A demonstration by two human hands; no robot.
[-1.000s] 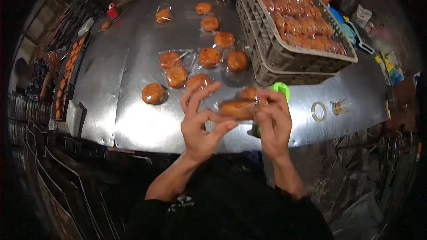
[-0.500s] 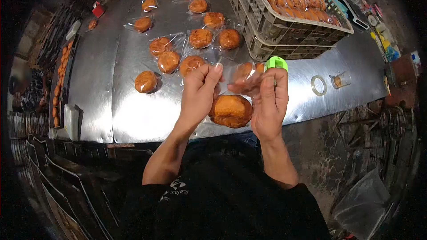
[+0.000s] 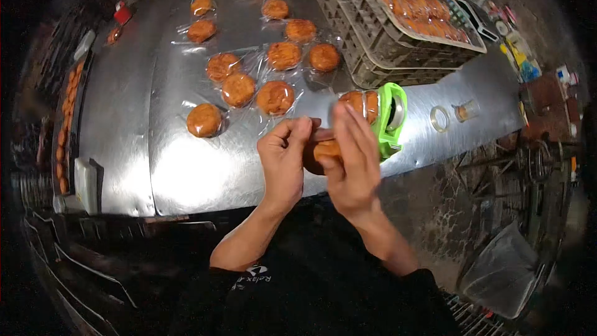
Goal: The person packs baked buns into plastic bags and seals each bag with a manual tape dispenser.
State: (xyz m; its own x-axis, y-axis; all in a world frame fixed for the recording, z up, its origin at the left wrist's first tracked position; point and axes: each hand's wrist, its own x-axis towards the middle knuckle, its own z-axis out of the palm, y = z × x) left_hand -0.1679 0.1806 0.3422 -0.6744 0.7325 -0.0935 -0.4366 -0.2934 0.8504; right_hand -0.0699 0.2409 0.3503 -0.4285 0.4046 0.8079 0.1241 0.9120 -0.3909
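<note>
Between my two hands, near the table's front edge, is a browned bun (image 3: 326, 149), partly hidden by the fingers. My left hand (image 3: 285, 155) pinches something thin at the bun's upper left, seemingly the edge of its clear bag. My right hand (image 3: 353, 162) has its fingers stretched out over the bun's right side, a little blurred. Just behind the right hand stands a bright green tape dispenser (image 3: 384, 121), with wrapped buns (image 3: 362, 104) lying against its left side. Several bagged buns (image 3: 275, 98) are spread over the metal table (image 3: 124, 149) beyond my hands.
Stacked plastic crates (image 3: 404, 56) full of wrapped buns stand at the back right. A tape ring (image 3: 439, 119) and a small clear container (image 3: 466, 111) lie right of the dispenser. A long tray of buns (image 3: 65, 130) runs along the left edge, near a white block (image 3: 86, 185).
My right hand has moved left across the bun and its fingers have straightened. The green dispenser, mostly covered before, now shows fully. The view has shifted slightly.
</note>
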